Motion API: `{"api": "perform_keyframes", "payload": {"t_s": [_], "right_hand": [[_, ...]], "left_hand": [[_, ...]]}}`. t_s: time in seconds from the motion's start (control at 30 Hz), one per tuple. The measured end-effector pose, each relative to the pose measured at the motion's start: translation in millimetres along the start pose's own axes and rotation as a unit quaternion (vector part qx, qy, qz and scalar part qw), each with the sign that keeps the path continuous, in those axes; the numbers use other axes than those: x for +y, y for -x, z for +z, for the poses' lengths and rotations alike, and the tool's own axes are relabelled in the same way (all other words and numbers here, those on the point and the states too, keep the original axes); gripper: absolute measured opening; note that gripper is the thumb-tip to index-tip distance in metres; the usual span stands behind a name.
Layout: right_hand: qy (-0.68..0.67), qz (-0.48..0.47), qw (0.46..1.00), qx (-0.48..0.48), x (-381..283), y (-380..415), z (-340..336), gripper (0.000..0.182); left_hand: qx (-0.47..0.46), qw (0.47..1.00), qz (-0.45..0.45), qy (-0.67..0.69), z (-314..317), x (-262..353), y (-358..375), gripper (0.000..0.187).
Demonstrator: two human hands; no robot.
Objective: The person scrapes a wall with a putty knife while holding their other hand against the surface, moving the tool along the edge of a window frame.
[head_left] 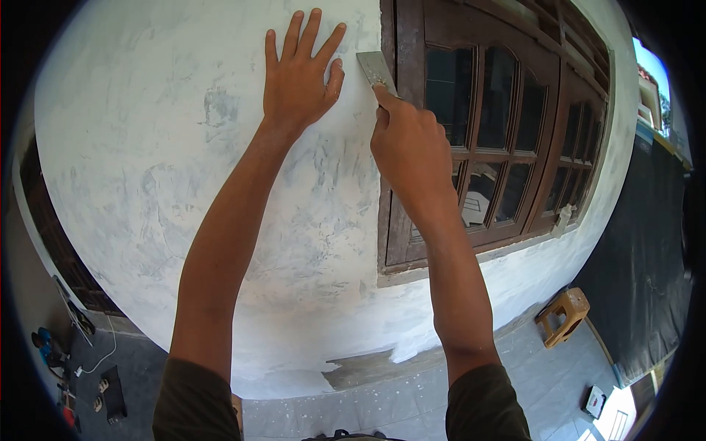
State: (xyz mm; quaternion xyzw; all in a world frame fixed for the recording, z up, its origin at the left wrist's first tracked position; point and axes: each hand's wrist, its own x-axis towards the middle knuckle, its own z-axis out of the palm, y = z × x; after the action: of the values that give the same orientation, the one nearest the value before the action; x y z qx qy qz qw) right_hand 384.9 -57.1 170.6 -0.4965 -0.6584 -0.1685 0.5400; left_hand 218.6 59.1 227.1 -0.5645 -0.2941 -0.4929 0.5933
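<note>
My left hand (300, 84) lies flat on the patchy white wall (198, 169), its fingers spread and nothing in it. To its right, my right hand (412, 143) is closed around a putty knife (376, 70), with the index finger stretched along the blade. The handle is hidden inside my fist. The blade is smeared with pale filler, and its wide end is at the wall beside the brown wooden window frame (404, 44). Grey smudges and trowel marks cover the wall below both hands.
A brown plastic stool (564, 317) stands on the grey tiled floor (412, 397) at lower right, near a dark sheet (636, 257). Sandals (101, 395) and a white cable (103, 356) lie at lower left. White specks dot the tiles.
</note>
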Motion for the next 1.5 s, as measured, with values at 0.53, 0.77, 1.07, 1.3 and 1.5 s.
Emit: {"api": "perform_keyframes", "payload": {"t_s": [0.53, 0.77, 1.07, 1.3, 1.5], "right_hand": [[-0.024, -0.041, 0.996, 0.074, 0.2, -20.1, 17.0, 0.04], [0.008, -0.047, 0.998, 0.049, 11.4, -4.8, 21.4, 0.039], [0.002, -0.05, 0.996, 0.07, 13.2, -4.2, 19.9, 0.039], [-0.015, -0.046, 0.997, 0.066, 12.6, -20.8, 18.4, 0.043], [-0.014, -0.049, 0.996, 0.07, 11.9, -16.9, 23.2, 0.04]], "left_hand": [[0.019, 1.0, 0.007, 0.018, 4.9, -2.5, -0.9, 0.053], [0.008, 1.0, 0.003, 0.015, 2.7, -0.8, 3.5, 0.053], [-0.022, 0.999, -0.002, 0.035, -1.1, -1.7, 0.8, 0.055], [-0.028, 0.999, -0.006, 0.032, -1.5, -1.1, 1.9, 0.055], [-0.028, 0.999, -0.008, 0.033, 1.2, -1.5, 2.5, 0.056]]}}
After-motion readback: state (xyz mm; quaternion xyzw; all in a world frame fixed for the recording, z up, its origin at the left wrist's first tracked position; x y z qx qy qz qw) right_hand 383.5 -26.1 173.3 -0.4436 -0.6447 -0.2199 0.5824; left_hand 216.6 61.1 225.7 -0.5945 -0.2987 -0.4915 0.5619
